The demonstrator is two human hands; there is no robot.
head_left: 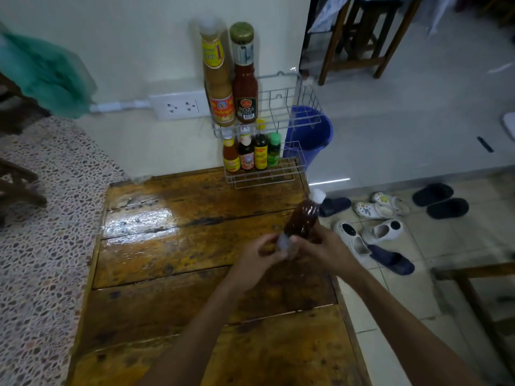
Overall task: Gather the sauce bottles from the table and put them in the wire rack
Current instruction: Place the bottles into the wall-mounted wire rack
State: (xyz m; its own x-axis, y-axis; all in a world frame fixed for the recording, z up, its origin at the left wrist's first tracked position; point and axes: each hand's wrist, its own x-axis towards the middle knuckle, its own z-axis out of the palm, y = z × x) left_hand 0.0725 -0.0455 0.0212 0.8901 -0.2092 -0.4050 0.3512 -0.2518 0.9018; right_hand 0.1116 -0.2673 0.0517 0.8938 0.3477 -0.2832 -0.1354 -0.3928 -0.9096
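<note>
1. Hands meet over the right side of a worn wooden table [172, 246], seen from a head-worn camera looking down.
2. The right hand [324, 246] curls its fingers round the lower body of a brown sauce bottle [302, 218], which tilts away toward the table's far right edge with its white cap pointing at the rack.
3. The left hand [257, 260] has its fingers curled at the bottle's near end, where something small and pale sits between the two hands; motion blur hides what it is and whether the left fingers actually pinch it.
4. A white wire rack [267, 174] stands at the table's far right corner, against a cream wall.
5. Its upper tier holds two tall bottles at the left end: a yellow-labelled sauce bottle [218, 76] and, just beside it, a red sauce bottle [244, 76] with a gold cap; the right part of that tier shows bare wire.
6. Its lower tier holds four small bottles [252, 153] in a row, upright and touching or nearly so.
7. A white wall socket [179, 105] sits left of the rack.
8. A blue bucket [313, 133] stands on the floor behind the rack.
9. Shoes and sandals [390, 218] lie scattered on the tiled floor beyond the table's right edge.
10. A speckled stone surface [41, 218] borders the table's left edge.
</note>
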